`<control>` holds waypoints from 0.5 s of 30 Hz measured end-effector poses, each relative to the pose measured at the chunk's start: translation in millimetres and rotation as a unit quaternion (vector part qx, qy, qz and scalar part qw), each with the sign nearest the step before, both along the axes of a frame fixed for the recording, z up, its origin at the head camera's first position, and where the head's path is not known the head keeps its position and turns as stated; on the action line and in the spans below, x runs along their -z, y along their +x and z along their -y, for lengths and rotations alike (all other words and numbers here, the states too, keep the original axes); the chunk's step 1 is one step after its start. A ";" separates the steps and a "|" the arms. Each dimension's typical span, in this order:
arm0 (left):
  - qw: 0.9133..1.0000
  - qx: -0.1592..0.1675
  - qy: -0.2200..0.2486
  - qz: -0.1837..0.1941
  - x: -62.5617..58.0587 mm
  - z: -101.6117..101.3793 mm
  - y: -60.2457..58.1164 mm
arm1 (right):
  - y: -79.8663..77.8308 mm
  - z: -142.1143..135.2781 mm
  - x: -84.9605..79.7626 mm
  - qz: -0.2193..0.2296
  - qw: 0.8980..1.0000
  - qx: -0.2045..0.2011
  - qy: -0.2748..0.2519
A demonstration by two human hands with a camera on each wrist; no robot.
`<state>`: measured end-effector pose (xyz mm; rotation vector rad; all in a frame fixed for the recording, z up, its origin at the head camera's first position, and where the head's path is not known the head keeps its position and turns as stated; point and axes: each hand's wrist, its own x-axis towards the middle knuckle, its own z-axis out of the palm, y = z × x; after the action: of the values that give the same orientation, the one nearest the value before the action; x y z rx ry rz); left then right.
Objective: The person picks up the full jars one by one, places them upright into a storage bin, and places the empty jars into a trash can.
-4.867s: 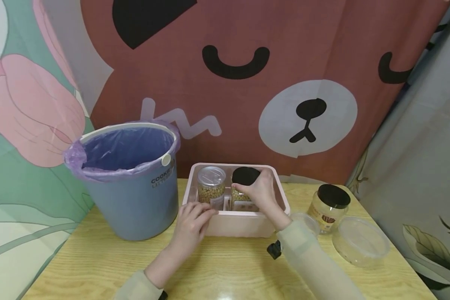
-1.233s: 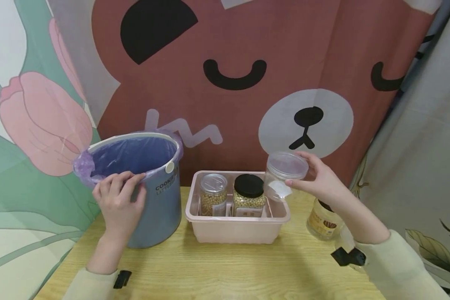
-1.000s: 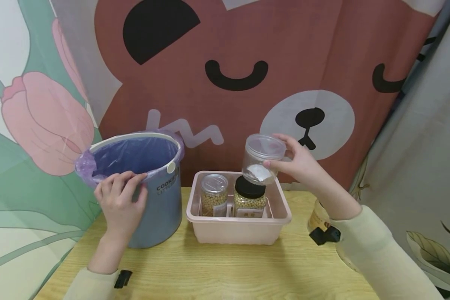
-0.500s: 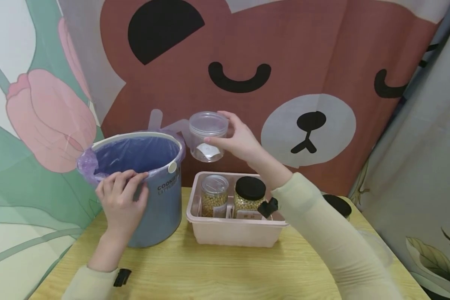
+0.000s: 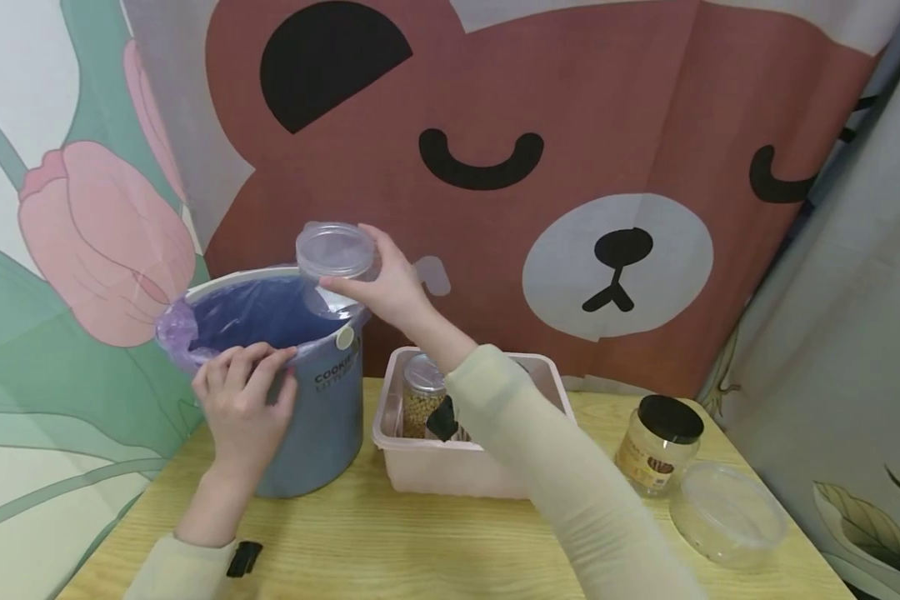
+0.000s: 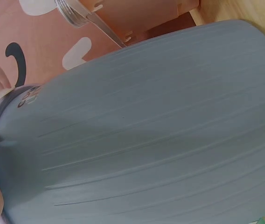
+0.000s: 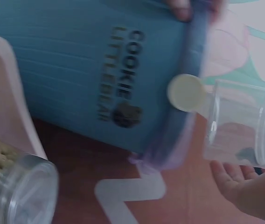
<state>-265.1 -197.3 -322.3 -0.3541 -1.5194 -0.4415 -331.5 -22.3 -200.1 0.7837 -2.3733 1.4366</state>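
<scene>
i see right hand (image 5: 392, 281) pinching clear, cylindrical plastic jar (image 5: 333, 252) over blue, round plastic bucket (image 5: 318, 429); left hand (image 5: 243, 398) grips bucket's near rim. if pinch slackens, jar likely drops.

1. Bin (image 5: 318, 437): blue, tall, ribbed sides, dark COOKIE LITTLEBEAR lettering; top open, upright on worktop (image 5: 420, 550).
2. Liner (image 5: 176, 329): thin purple plastic, inside bin, folded out over its edge, bunched at left end.
3. Jar (image 5: 335, 263): clear, round, clear lid (image 5: 335, 239) on; roughly upright, held up at right side of bin's mouth; contact unclear.
</scene>
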 end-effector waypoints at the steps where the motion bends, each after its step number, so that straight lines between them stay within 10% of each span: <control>1: 1.000 0.000 -0.001 0.000 -0.3 0.0 -0.2 | -0.9 3.3 3.2 -0.008 1.000 0.002 0.006; 15: 1.000 0.002 -0.003 -0.003 0.3 0.4 0.5 | -8.9 11.5 23.9 0.047 0.998 -0.030 -0.043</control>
<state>-264.7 -197.7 -322.6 -0.3631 -1.5144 -0.4381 -340.4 -33.8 -224.0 0.7878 -2.3573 1.6210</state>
